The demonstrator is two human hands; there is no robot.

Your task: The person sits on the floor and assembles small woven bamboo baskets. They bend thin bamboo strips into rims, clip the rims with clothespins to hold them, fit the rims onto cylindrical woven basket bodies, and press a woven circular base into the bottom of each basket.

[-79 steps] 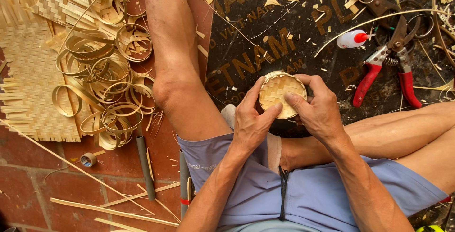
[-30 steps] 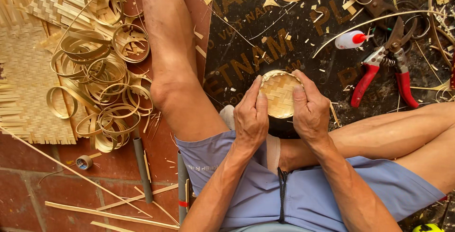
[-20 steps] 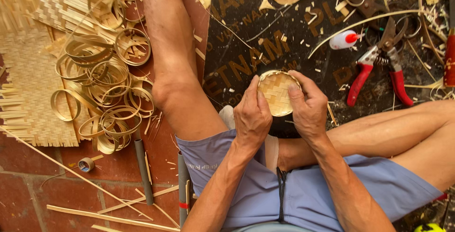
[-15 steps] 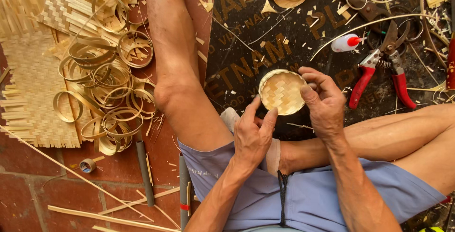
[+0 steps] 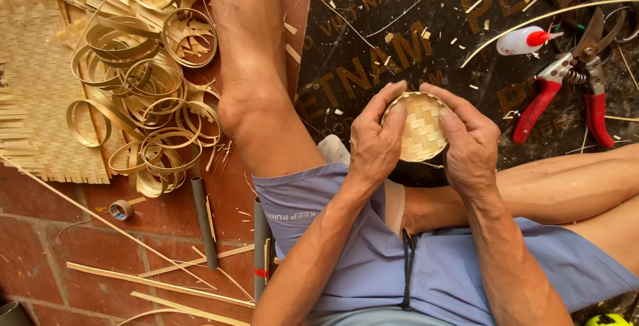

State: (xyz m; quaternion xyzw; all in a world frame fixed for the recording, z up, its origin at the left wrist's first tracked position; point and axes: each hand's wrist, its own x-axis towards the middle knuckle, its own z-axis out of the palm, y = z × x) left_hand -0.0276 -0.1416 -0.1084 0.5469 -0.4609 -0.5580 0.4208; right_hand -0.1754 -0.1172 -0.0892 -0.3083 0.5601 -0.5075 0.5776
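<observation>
Woven bamboo disc (image 5: 421,129), round, pale, rimmed

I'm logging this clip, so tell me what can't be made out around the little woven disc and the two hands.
Head view only:
- Woven disc: its underside and side rims are covered by the left hand and right hand.
- Both palms: turned away from the camera.
- Red-handled shears: blade tips lost among dark clutter.
- Woven mat: cut off by the left edge.
</observation>
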